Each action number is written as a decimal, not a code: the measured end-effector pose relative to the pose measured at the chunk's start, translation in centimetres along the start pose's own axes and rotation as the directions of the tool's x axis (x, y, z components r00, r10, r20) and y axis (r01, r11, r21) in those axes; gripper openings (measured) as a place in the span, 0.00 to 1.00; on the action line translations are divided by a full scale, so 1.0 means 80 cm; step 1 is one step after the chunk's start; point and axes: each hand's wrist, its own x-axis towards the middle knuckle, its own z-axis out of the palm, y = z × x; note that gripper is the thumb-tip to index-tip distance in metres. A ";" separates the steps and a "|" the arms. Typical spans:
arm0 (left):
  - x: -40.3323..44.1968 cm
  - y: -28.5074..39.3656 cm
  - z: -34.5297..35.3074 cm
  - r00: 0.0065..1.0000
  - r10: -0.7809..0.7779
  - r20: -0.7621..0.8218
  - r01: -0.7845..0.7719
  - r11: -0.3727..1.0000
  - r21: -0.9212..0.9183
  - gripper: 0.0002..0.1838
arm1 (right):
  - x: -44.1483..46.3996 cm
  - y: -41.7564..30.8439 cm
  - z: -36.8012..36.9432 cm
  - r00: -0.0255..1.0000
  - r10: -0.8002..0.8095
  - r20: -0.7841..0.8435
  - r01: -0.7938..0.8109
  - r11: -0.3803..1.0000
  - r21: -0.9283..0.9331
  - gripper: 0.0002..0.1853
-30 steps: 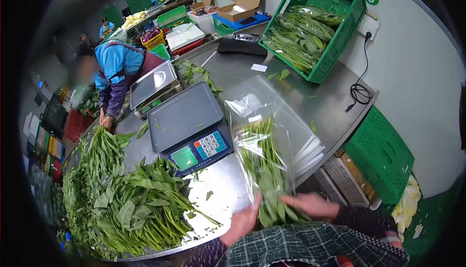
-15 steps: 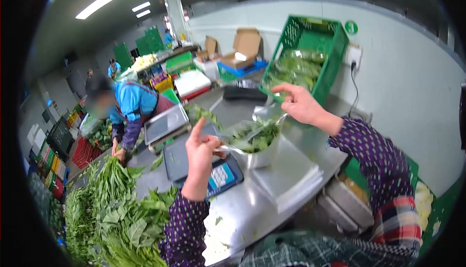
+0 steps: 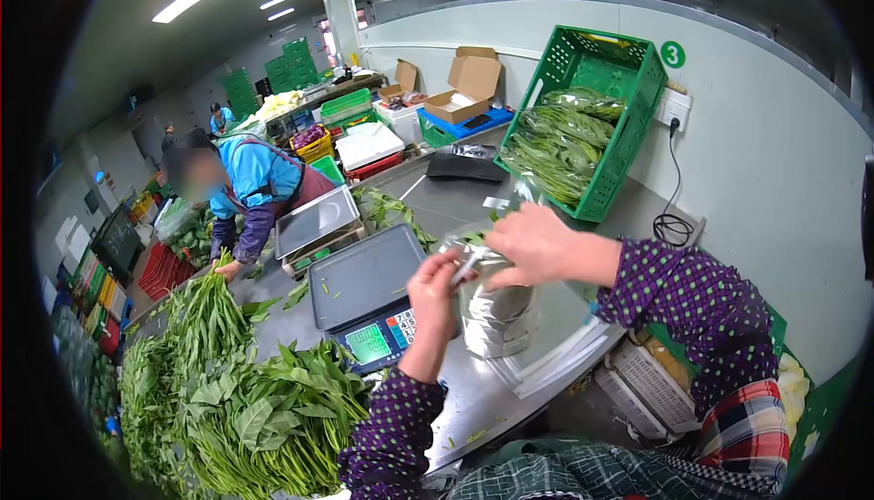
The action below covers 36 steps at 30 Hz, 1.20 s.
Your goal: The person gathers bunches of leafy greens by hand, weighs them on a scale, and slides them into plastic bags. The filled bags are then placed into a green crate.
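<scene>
A clear bag [image 3: 496, 318] hangs upright from my two hands over a stack of flat clear bags [image 3: 569, 341]. My left hand [image 3: 433, 292] pinches the left side of its top edge. Fingers bent, my right hand [image 3: 537, 247] grips the top on the other side. A few green leaves [image 3: 475, 239] show at the opening between my hands; most of the contents are hidden. Left of the bag is a scale [image 3: 366, 277] with a dark tray and lit display. Leafy green stems [image 3: 273, 418] lie in a large pile at the lower left.
A green crate [image 3: 628, 163] with bagged greens stands at the back right, near a black cable [image 3: 674, 227]. Across the table, a co-worker [image 3: 264, 172] in blue holds a bunch of greens [image 3: 211, 304] beside a second scale [image 3: 317, 224]. White crates [image 3: 648, 389] stand below the table's right edge.
The bag was lying flat with stems showing, then was raised upright. Over the last half second, my hands have come closer together at its top, and the right hand has lowered.
</scene>
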 end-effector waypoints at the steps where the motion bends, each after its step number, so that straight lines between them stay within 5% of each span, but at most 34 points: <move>1: -0.013 -0.010 0.000 0.990 0.126 0.067 -0.137 0.968 0.209 0.11 | -0.005 0.008 0.023 0.996 -0.004 -0.087 0.003 1.000 -0.022 0.24; 2: -0.025 -0.012 0.004 0.961 0.228 0.156 -0.272 0.877 0.396 0.12 | -0.008 0.014 0.033 0.985 -0.008 -0.170 0.001 0.999 -0.043 0.27; 4: -0.044 0.000 0.017 0.734 0.491 0.469 -0.645 0.289 0.707 0.14 | -0.011 0.019 0.026 0.963 -0.087 -0.255 0.070 0.995 -0.075 0.25; 6: -0.040 -0.051 -0.005 0.650 0.412 0.638 -0.715 0.047 0.698 0.13 | -0.018 0.020 0.019 0.930 -0.151 -0.334 0.127 0.988 -0.092 0.24; 8: -0.055 -0.090 -0.016 0.636 0.240 0.733 -0.745 -0.057 0.665 0.13 | -0.018 0.024 0.007 0.973 -0.195 -0.124 0.204 0.977 0.067 0.22; 9: -0.060 -0.092 -0.010 0.638 0.264 0.723 -0.740 -0.047 0.670 0.12 | -0.015 0.018 -0.006 0.991 0.016 0.131 -0.044 0.976 0.213 0.18; 12: -0.046 -0.045 0.018 0.600 0.439 0.669 -0.739 -0.018 0.674 0.10 | -0.009 0.035 0.004 0.974 0.181 0.136 -0.208 0.953 0.222 0.14; 13: -0.039 -0.014 0.037 0.579 0.522 0.626 -0.727 -0.016 0.686 0.10 | -0.010 0.038 -0.017 0.986 0.121 0.113 -0.138 0.978 0.158 0.13; 15: -0.022 0.052 0.069 0.553 0.618 0.560 -0.717 0.009 0.697 0.10 | -0.005 0.067 -0.096 0.977 0.074 -0.200 -0.077 0.997 -0.009 0.12; 16: -0.017 0.075 0.079 0.568 0.627 0.533 -0.708 0.043 0.704 0.09 | -0.022 0.073 -0.179 0.918 -0.022 -0.396 -0.115 0.941 -0.318 0.12; 17: -0.011 0.091 0.086 0.565 0.568 0.599 -0.748 0.046 0.662 0.09 | -0.037 0.097 -0.227 0.927 -0.009 -0.376 -0.112 0.947 -0.301 0.12; 18: -0.003 0.098 0.089 0.552 0.505 0.664 -0.788 0.054 0.614 0.09 | -0.054 0.127 -0.263 0.636 0.089 -0.767 0.005 0.993 0.120 0.09; 19: 0.006 0.094 0.088 0.556 0.444 0.703 -0.814 0.121 0.567 0.08 | -0.078 0.139 -0.306 0.223 0.353 -0.908 0.291 0.865 0.408 0.09; 20: 0.006 0.094 0.087 0.559 0.442 0.702 -0.813 0.127 0.568 0.08 | -0.119 0.104 -0.369 0.229 -0.088 -0.969 -0.188 0.973 -0.132 0.11; 21: 0.005 0.097 0.087 0.629 0.364 0.687 -0.775 0.227 0.589 0.07 | -0.151 0.118 -0.361 0.233 -0.086 -0.969 -0.192 0.973 -0.132 0.11; 24: 0.010 0.096 0.081 0.673 0.309 0.672 -0.737 0.365 0.569 0.07 | -0.235 0.177 -0.301 0.728 0.194 -0.658 -0.396 0.902 -0.172 0.18; 26: 0.009 0.106 0.086 0.685 0.315 0.657 -0.724 0.396 0.565 0.08 | -0.171 0.091 -0.186 0.944 -0.112 -0.310 0.076 0.989 -0.126 0.23; 29: 0.013 0.106 0.095 0.637 0.334 0.695 -0.770 0.319 0.553 0.08 | -0.137 0.086 -0.049 0.925 -0.369 0.092 0.359 0.927 0.110 0.36; 31: 0.020 0.102 0.091 0.595 0.402 0.696 -0.803 0.260 0.536 0.09 | -0.132 0.132 -0.027 0.948 -0.313 -0.054 0.318 0.940 0.121 0.34; 32: 0.028 0.089 0.084 0.658 0.427 0.621 -0.750 0.296 0.591 0.09 | -0.124 0.145 -0.021 0.937 -0.342 -0.077 0.348 0.932 0.097 0.34; 34: 0.066 0.058 0.065 0.753 0.363 0.549 -0.629 0.154 0.762 0.09 | -0.114 0.151 0.002 0.996 0.003 -0.088 0.038 0.882 0.469 0.32; 36: 0.080 0.081 0.081 0.740 0.418 0.527 -0.624 0.134 0.770 0.10 | -0.089 0.164 0.019 0.998 -0.046 -0.047 0.061 0.927 0.371 0.31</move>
